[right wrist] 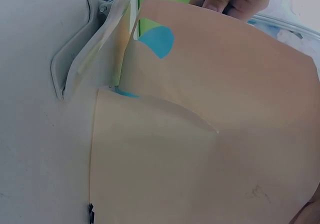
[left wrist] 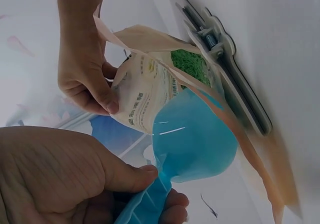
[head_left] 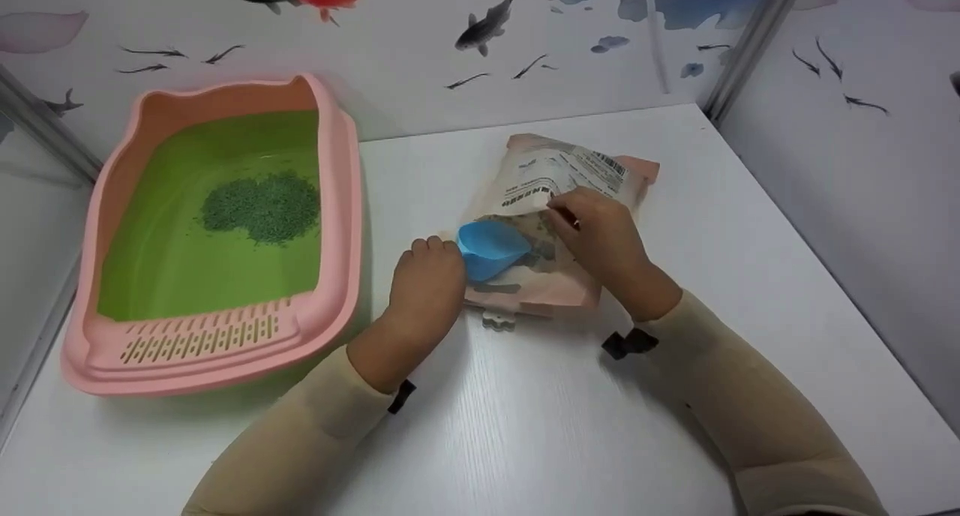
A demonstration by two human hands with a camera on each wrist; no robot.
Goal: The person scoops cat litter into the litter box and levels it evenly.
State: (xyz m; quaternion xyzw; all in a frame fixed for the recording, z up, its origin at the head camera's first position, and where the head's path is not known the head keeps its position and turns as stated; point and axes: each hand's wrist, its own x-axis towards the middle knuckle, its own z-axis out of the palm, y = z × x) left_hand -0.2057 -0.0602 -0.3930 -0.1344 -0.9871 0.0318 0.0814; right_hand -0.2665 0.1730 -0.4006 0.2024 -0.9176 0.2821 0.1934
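My left hand (head_left: pixel 429 280) grips the ribbed handle of a blue scoop (head_left: pixel 491 250). In the left wrist view the bowl of this scoop (left wrist: pixel 192 136) is at the mouth of a pale pink printed bag (left wrist: pixel 140 91), with green litter pellets (left wrist: pixel 190 66) visible inside. My right hand (head_left: pixel 600 227) pinches the upper edge of the bag's opening and holds it raised. The bag (head_left: pixel 562 283) lies on the table, its mouth towards my left hand. From the right wrist view the bag's side (right wrist: pixel 200 134) hides most of the scoop.
Left of the bag stands a pink-rimmed litter box (head_left: pixel 341 201) with a green base and a pile of green pellets (head_left: pixel 262 205) in it. A sealing clip (left wrist: pixel 225 59) lies on the white table (head_left: pixel 510 426) by the bag's near edge. Printed walls (head_left: pixel 420 66) enclose the table.
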